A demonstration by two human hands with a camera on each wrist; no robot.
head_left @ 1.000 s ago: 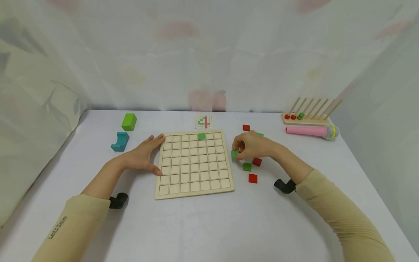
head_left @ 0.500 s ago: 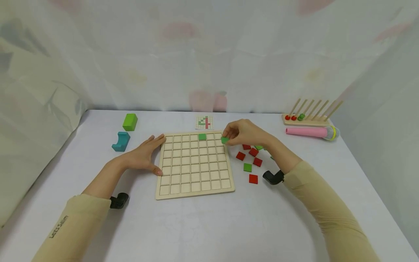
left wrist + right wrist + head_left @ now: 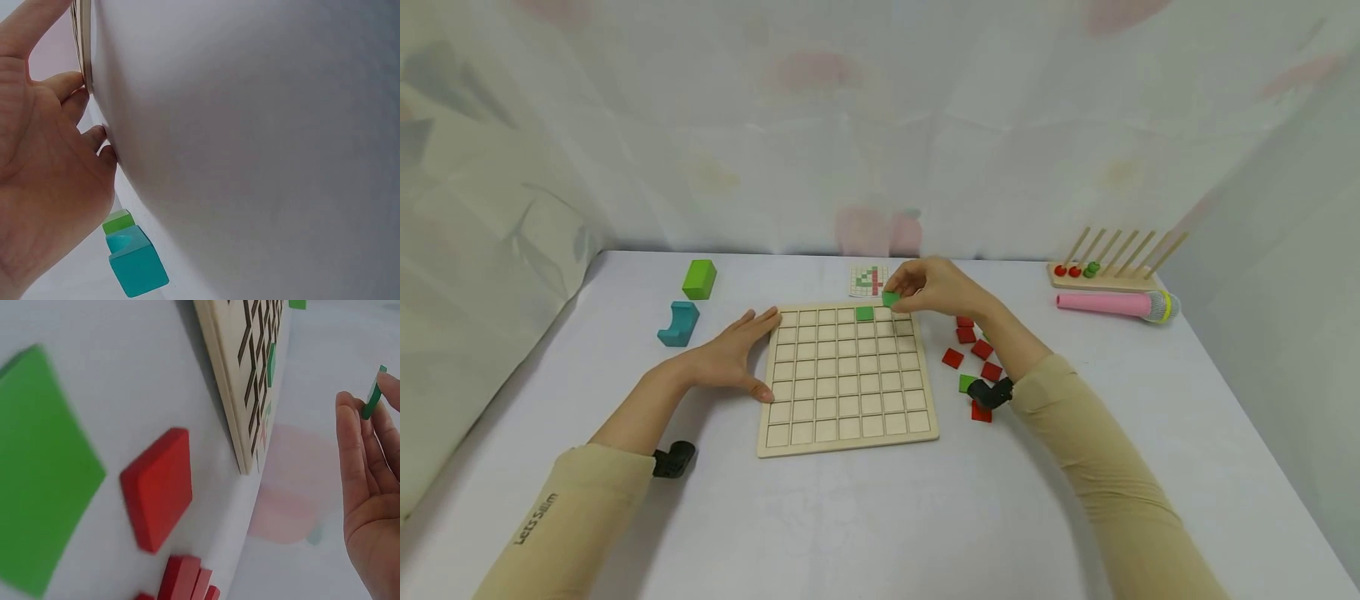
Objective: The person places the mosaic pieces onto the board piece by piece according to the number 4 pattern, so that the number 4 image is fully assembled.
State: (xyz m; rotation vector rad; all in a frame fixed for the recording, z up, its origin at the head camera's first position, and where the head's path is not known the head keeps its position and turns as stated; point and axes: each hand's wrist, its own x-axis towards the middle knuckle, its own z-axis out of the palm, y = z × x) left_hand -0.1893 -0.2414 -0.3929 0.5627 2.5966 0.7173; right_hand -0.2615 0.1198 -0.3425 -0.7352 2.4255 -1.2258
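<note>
A square wooden grid board [image 3: 847,387] lies mid-table in the head view, with one green tile [image 3: 865,313] in its far row. My left hand [image 3: 726,354] rests at the board's left side, fingers spread, index fingertip and thumb touching its edge. Between thumb and fingers, my right hand [image 3: 936,287] pinches another green tile [image 3: 891,298] above the board's far right part. The right wrist view shows this held tile [image 3: 373,400] lifted clear of the board. A small card [image 3: 863,281] with a green and red grid pattern lies behind the board, partly covered by the right hand.
Loose red tiles [image 3: 952,358] and green tiles [image 3: 967,383] lie right of the board, some under the right arm. At left are a green block [image 3: 699,279] and a teal arch block [image 3: 678,324]. A pink toy microphone [image 3: 1105,304] and a peg rack [image 3: 1105,277] stand far right.
My right hand has carried the pinched green tile from beside the board's right edge, away and leftward, to over its far row. The left hand has stayed in place.
</note>
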